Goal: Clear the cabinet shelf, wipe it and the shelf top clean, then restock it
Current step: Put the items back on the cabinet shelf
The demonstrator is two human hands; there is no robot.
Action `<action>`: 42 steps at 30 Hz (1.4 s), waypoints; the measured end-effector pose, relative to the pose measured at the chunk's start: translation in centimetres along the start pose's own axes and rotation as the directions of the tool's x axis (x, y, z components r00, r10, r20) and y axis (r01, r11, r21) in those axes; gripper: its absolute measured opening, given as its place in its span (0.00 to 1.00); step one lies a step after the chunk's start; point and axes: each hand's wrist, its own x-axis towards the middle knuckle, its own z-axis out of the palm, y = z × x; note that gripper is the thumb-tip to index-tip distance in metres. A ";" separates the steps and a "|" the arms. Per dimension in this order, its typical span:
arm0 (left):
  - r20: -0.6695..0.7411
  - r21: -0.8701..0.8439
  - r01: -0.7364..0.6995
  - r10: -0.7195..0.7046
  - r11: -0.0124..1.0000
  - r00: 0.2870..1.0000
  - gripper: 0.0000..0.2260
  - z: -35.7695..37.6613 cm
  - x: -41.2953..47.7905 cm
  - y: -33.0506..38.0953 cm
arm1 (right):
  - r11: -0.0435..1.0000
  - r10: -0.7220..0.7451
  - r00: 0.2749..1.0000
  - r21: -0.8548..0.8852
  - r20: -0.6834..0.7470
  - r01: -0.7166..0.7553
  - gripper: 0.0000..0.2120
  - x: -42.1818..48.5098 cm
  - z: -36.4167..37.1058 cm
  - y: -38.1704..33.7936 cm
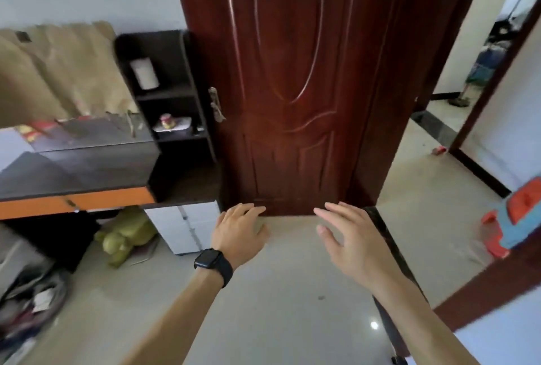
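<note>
Both hands, left hand [238, 233] and right hand [348, 241], hang open and empty, well short of the dark cabinet [164, 92] whose white jar [144, 73] probably lifts light, best grabbed round its middle.

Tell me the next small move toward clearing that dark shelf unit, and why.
Probably step left toward the dark shelf unit and reach for the white cylinder on its upper shelf. Both the left hand and right hand are open, empty and out over bare floor, away from the shelves, and a small jar sits on the shelf below.
</note>
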 end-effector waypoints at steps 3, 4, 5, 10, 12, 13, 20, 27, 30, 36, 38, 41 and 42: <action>-0.070 -0.039 0.100 -0.102 0.994 0.992 0.21 -2.6 -0.9 -6.9 | 0.997 -0.073 0.995 0.019 0.073 0.072 0.20 3.1 3.9 -5.4; -0.087 -0.043 0.118 -0.121 0.992 0.989 0.20 -3.4 -1.1 -8.9 | 0.996 -0.094 0.992 0.023 0.087 0.092 0.20 3.9 5.1 -7.0; -0.096 -0.039 0.133 -0.136 0.990 0.986 0.20 -4.2 -1.2 -10.8 | 0.994 -0.108 0.989 0.025 0.098 0.106 0.19 4.8 6.4 -8.5; -0.153 0.008 0.192 -0.189 0.981 0.970 0.21 -8.0 -1.0 -20.6 | 0.987 -0.160 0.980 0.048 0.115 0.155 0.20 9.0 12.7 -15.6; -0.173 0.028 0.212 -0.204 0.977 0.963 0.21 -9.5 -0.4 -23.9 | 0.984 -0.179 0.976 0.043 0.122 0.175 0.17 10.5 14.7 -17.4; -0.183 0.029 0.229 -0.220 0.973 0.958 0.21 -10.2 -0.2 -25.6 | 0.982 -0.187 0.974 0.043 0.129 0.183 0.17 11.4 15.8 -18.4; -0.222 0.041 0.265 -0.250 0.963 0.942 0.21 -13.0 4.5 -34.3 | 0.975 -0.224 0.962 0.055 0.157 0.218 0.17 17.9 22.4 -22.5; -0.217 0.069 0.252 -0.232 0.965 0.948 0.20 -14.6 16.4 -40.2 | 0.971 -0.238 0.960 0.069 0.149 0.230 0.18 29.4 28.2 -23.2; -0.216 0.067 0.264 -0.244 0.962 0.945 0.20 -15.3 21.8 -41.6 | 0.966 -0.257 0.953 0.080 0.164 0.246 0.18 35.6 30.2 -22.8; -0.165 -0.016 0.324 -0.322 0.946 0.932 0.19 -16.2 30.2 -44.8 | 0.964 -0.261 0.945 0.101 0.196 0.245 0.19 46.0 34.5 -22.2; -0.127 -0.019 0.351 -0.350 0.936 0.928 0.19 -16.0 32.6 -46.3 | 0.965 -0.251 0.939 0.136 0.234 0.224 0.19 48.8 36.5 -22.0; -0.040 -0.086 0.431 -0.435 0.898 0.899 0.18 -14.7 36.5 -49.0 | 0.969 -0.215 0.928 0.188 0.304 0.163 0.20 52.3 40.4 -21.7; 0.001 -0.156 0.467 -0.473 0.870 0.881 0.18 -14.1 37.7 -49.8 | 0.970 -0.199 0.919 0.201 0.340 0.136 0.20 53.3 41.8 -21.6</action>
